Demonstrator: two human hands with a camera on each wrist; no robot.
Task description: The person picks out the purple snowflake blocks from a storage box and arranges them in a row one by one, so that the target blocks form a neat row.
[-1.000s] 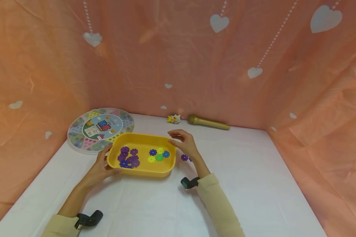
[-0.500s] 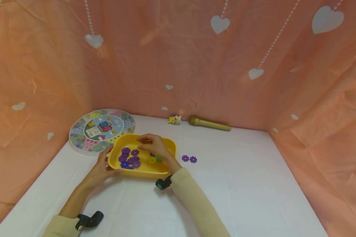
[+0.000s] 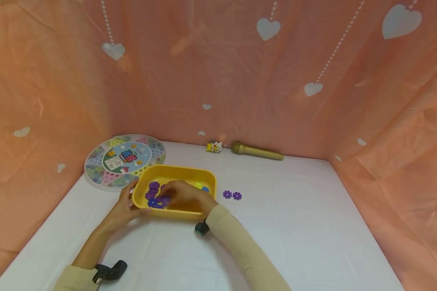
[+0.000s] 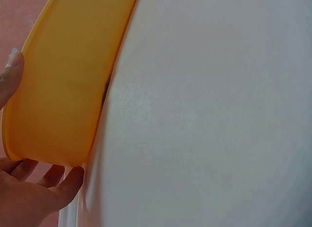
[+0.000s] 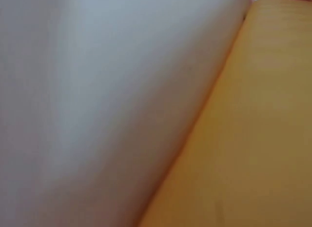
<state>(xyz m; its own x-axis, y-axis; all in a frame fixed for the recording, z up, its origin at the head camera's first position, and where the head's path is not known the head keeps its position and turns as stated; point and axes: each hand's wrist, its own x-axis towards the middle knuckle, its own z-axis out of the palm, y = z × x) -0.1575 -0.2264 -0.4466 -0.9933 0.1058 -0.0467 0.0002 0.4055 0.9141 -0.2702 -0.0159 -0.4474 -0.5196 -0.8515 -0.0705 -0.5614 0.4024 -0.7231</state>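
Note:
A yellow plastic tray (image 3: 193, 216) stands on the white table, holding several snowflake-shaped discs. My left hand (image 3: 121, 206) grips its left end, thumb on the near side and fingers round the end; the left wrist view shows the fingers against the tray wall (image 4: 63, 80). My right hand (image 3: 183, 194) reaches down inside the tray, fingertips at the purple discs (image 3: 151, 195) on the left. Whether they pinch one is hidden. Blue discs (image 3: 152, 203) lie beside the purple ones. Behind the right hand, a blue disc (image 3: 205, 189) and a yellow-green disc (image 3: 198, 185) partly show.
Two purple discs (image 3: 232, 195) lie on the table right of the tray. A round, patterned lidded box (image 3: 98, 159) sits behind it to the left. Along the back are a small figurine (image 3: 215, 146) and a gold toy microphone (image 3: 256, 151), in front of a pink curtain (image 3: 233, 81).
My right hand has moved left from the tray's right rim, over the tray, and then down among the purple discs. My left hand keeps its grip on the tray.

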